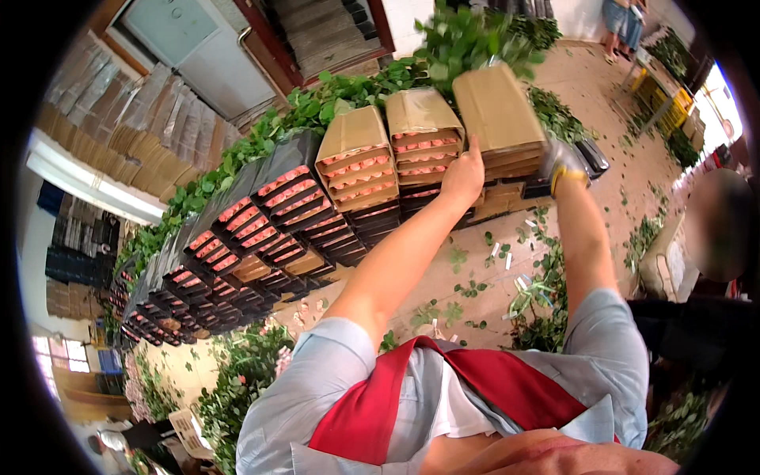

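My left hand (465,170) is pressed against the front end of a brown cardboard-wrapped rose bundle (497,111), fingers reaching up its left edge. In a grey glove with a yellow cuff, my right hand (564,161) grips the same bundle from its right side. The bundle is the end one of a long row of stacked rose bundles. Beside it are two more cardboard-wrapped bundles (358,158) showing layers of pink rose heads. Further along come several black-wrapped bundles (281,194). Green stems and leaves (463,36) stick out behind the row.
Cut leaves and stem scraps (538,297) litter the tiled floor. Another person (716,229) stands close at the right, and more people (621,24) at the far top right beside yellow crates (671,107). Flat cardboard stacks (127,131) and a door (202,55) lie beyond the row.
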